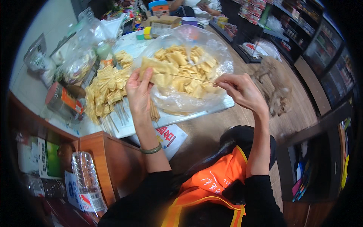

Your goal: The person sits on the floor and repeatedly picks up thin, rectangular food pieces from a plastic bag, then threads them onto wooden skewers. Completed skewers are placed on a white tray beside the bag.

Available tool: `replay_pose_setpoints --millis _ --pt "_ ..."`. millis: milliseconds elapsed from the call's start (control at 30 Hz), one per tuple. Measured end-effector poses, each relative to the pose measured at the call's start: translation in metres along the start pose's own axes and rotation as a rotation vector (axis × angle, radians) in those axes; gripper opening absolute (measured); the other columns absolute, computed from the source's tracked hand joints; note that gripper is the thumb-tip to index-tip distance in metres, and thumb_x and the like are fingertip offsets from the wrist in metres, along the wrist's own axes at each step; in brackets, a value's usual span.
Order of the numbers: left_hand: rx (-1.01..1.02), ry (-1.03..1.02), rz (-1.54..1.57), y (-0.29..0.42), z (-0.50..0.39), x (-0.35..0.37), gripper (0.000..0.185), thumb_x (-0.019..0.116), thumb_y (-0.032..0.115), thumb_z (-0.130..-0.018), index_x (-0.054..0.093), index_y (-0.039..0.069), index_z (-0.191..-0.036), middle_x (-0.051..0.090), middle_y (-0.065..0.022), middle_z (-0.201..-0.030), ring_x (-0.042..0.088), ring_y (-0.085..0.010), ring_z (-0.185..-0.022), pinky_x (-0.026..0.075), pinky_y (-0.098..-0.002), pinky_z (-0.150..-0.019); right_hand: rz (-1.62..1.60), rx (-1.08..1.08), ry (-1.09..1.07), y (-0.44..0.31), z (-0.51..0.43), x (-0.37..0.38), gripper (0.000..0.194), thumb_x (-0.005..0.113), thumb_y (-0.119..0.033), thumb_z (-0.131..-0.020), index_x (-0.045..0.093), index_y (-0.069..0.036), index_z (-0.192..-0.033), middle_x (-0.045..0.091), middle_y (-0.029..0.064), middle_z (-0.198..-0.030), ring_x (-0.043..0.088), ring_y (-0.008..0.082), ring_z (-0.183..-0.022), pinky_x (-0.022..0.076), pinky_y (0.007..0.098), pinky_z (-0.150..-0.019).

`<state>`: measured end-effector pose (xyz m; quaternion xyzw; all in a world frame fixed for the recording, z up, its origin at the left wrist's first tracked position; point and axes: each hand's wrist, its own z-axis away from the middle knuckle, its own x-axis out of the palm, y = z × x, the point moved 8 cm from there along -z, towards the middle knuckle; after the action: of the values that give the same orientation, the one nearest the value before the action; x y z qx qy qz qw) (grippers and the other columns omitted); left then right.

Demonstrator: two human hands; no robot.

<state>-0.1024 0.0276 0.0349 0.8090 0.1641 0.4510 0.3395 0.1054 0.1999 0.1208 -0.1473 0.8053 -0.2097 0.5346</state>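
Note:
My left hand (141, 88) pinches a folded pale-yellow sheet of food, perhaps tofu skin (160, 71), between thumb and fingers. With its fingertips, my right hand (241, 88) grips one end of a thin wooden skewer (195, 78), whose other end meets the sheet; how far it passes through is hidden. Beneath, a large clear plastic bag (224, 56) holds many loose yellow sheets (202, 66). At the left lies a pile of skewered folded sheets (106, 85), their sticks pointing towards me. A bundle of bare skewers (154, 112) lies beside my left wrist.
The white table (130, 124) also bears a lidded plastic jar (63, 100), bagged goods (78, 63) and tape rolls (147, 33). A wooden cabinet (103, 159) stands near my left arm. A dog (276, 82) lies on the floor at right. Another person (208, 11) sits beyond the table.

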Motion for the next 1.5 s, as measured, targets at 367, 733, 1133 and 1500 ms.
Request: replay_pose_setpoints --millis 367,733,1133,1500 --pt "-0.133 -0.027 0.268 -0.009 0.003 0.013 0.02 0.06 0.006 -0.093 0.06 0.001 -0.112 0.065 -0.0094 -0.109 0.064 -0.0158 -0.096 0.055 -0.032 -0.085 -0.15 -0.062 0.107 0.004 -0.006 0.014 0.008 0.061 -0.007 -0.09 0.067 -0.002 -0.092 0.052 0.0006 -0.062 0.042 0.0059 -0.054 0.0344 0.0244 -0.049" --pt "0.056 0.112 0.131 -0.003 0.004 0.004 0.016 0.056 0.006 -0.095 0.059 0.0 -0.11 0.066 -0.0091 -0.106 0.065 -0.0157 -0.096 0.055 -0.0291 -0.086 -0.022 -0.118 0.106 -0.019 -0.007 0.021 0.01 0.057 -0.008 -0.091 0.063 -0.004 -0.097 0.049 0.0119 -0.056 0.046 0.0217 -0.046 0.0368 0.0321 -0.048" --pt "0.037 0.141 0.252 -0.003 -0.003 -0.007 0.018 0.056 0.008 -0.096 0.058 0.0 -0.112 0.066 -0.0095 -0.105 0.065 -0.0172 -0.094 0.055 -0.0314 -0.084 0.107 -0.25 0.295 -0.042 0.0 0.013 0.026 0.062 0.005 -0.078 0.068 -0.004 -0.102 0.069 0.0153 -0.081 0.066 0.0243 -0.063 0.0504 0.0313 -0.059" --pt "0.126 0.199 0.232 0.007 -0.001 -0.007 0.02 0.061 0.006 -0.092 0.059 0.0 -0.111 0.066 -0.0093 -0.105 0.064 -0.0167 -0.093 0.053 -0.031 -0.085 0.053 -0.122 0.133 -0.035 -0.004 0.022 0.018 0.06 0.0 -0.082 0.067 -0.003 -0.099 0.063 0.0178 -0.071 0.064 0.0289 -0.062 0.0493 0.0359 -0.058"
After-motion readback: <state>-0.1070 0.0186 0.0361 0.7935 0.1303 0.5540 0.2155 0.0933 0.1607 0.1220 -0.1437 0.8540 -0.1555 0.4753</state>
